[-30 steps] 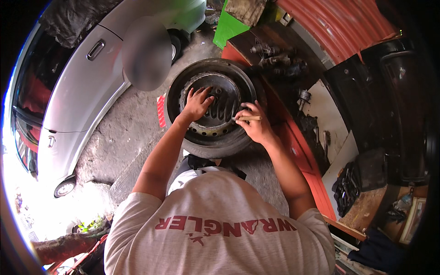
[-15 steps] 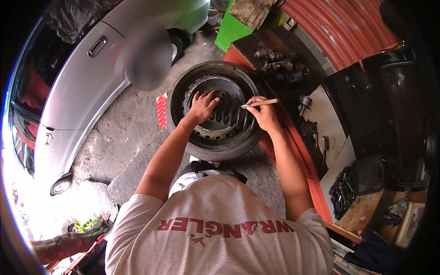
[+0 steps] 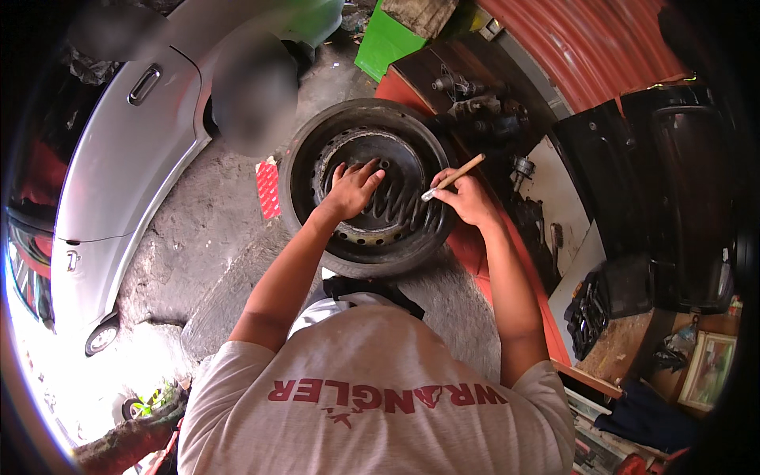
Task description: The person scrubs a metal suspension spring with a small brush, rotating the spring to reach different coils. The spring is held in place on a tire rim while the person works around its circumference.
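Note:
A black coil spring (image 3: 398,204) lies across a wheel with its tyre (image 3: 305,229) in front of me. My left hand (image 3: 350,191) is over the spring's left end, its fingers curved around it and partly hiding it. In my right hand (image 3: 467,199) is a small brush (image 3: 457,175) with a pale wooden handle, pinched between thumb and fingers. Its whitish end points down and left, at the coils near the spring's right end. Whether the tip touches the metal is too small to tell.
A silver car (image 3: 131,150) stands on the left, with two blurred patches near it. Greasy metal parts (image 3: 483,103) lie on the bench to the right, by a black panel (image 3: 689,198). A red-and-white piece (image 3: 268,188) is on the concrete floor left of the tyre.
My right hand has moved slightly right and down, and the brush has tilted, handle end higher and tip lower. The left hand stays on the spring. The whole view has shifted a little.

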